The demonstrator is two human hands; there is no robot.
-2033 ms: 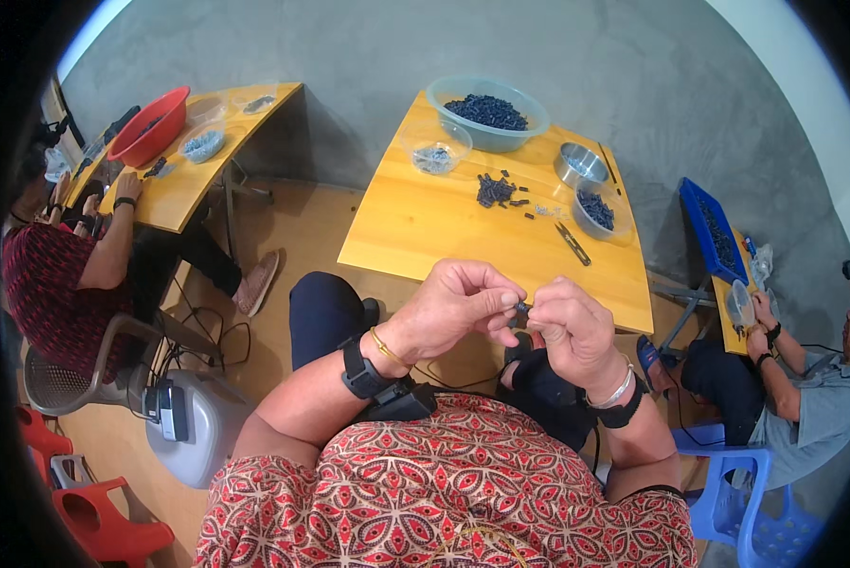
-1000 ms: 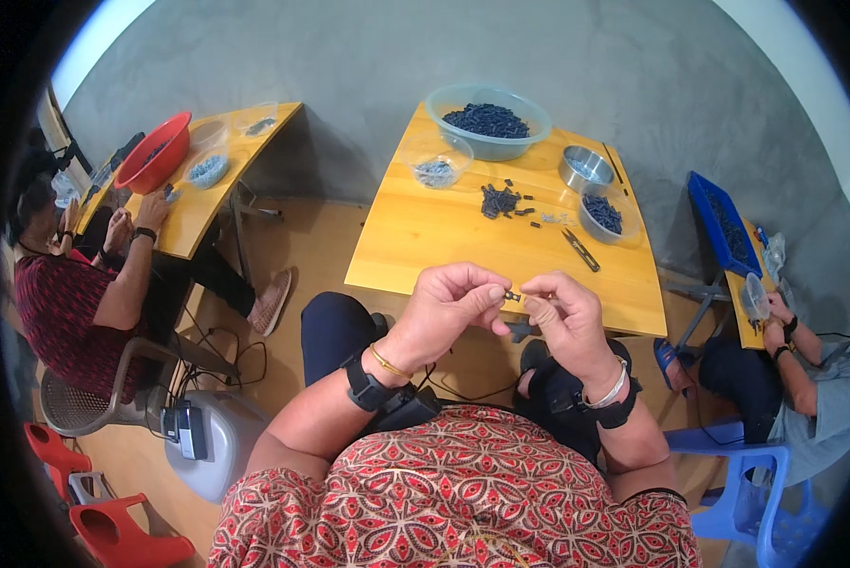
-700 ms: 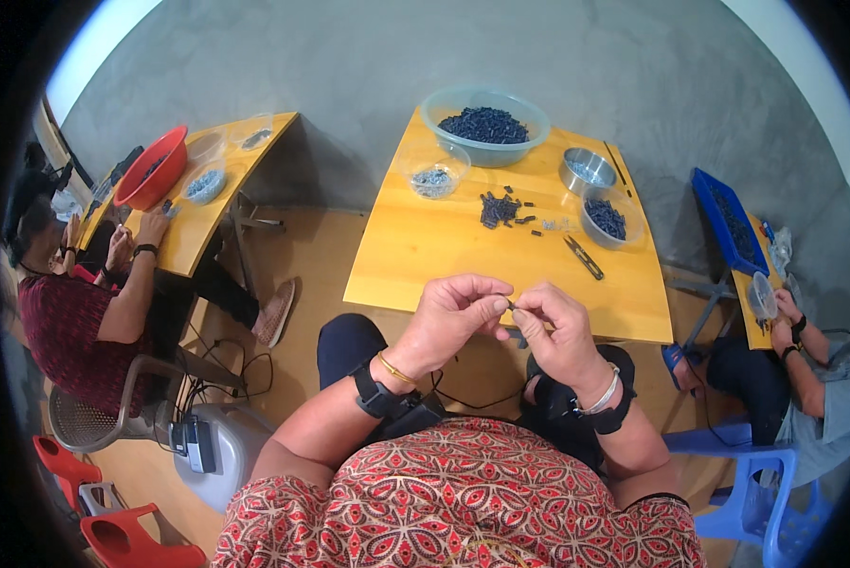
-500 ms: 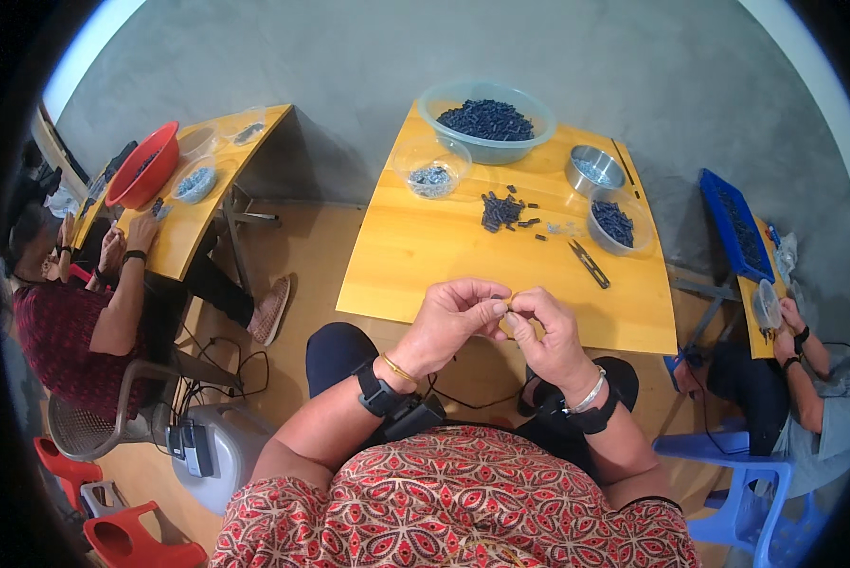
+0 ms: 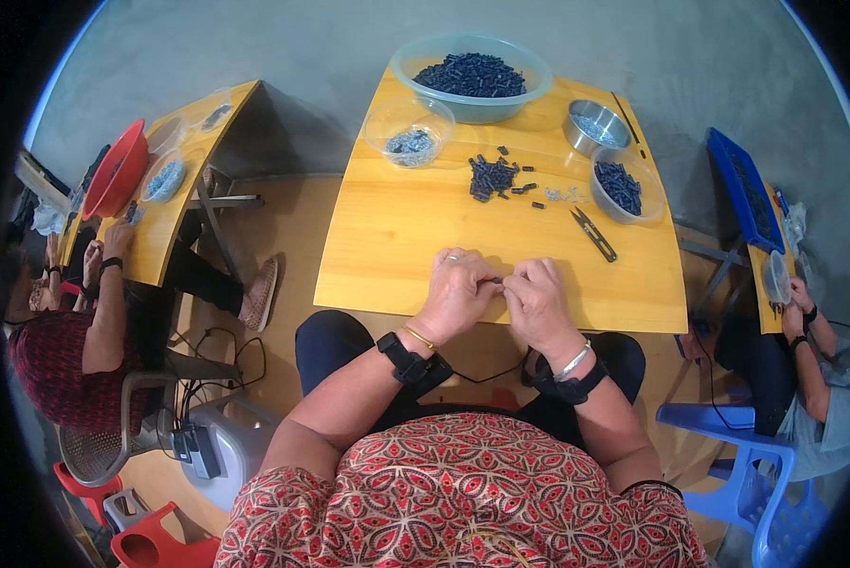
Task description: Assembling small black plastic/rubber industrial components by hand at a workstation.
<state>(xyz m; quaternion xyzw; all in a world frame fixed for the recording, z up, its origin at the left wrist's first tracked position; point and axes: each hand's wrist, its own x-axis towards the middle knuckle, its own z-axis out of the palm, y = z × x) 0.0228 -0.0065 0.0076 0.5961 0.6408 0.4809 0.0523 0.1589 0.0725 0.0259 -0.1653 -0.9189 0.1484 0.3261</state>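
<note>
Over the near edge of the yellow table [image 5: 368, 275], my left hand [image 5: 455, 292] and my right hand [image 5: 536, 301] meet fingertip to fingertip, both closed in a pinch. A small dark piece [image 5: 497, 281] shows between them; the fingers cover most of it. Beyond my hands lies a loose pile of short, dark blue-black cylindrical pieces [image 5: 491, 177]. Tiny clear bits [image 5: 567, 195] are scattered to its right. Black thread snips [image 5: 593, 234] rest on the tabletop, to the right of my hands.
A large pale-blue basin [image 5: 477, 112] full of dark pieces stands at the back. Around the pile are a left clear bowl [image 5: 444, 115], a steel bowl [image 5: 584, 142] and a right clear bowl [image 5: 648, 214]. Other people work at tables on both sides; a blue plastic chair [image 5: 728, 417] stands at right.
My hands have turned so the knuckles face up more, and the fingers have closed in around the small piece. The whole view has shifted slightly; the things on the table look unmoved.
</note>
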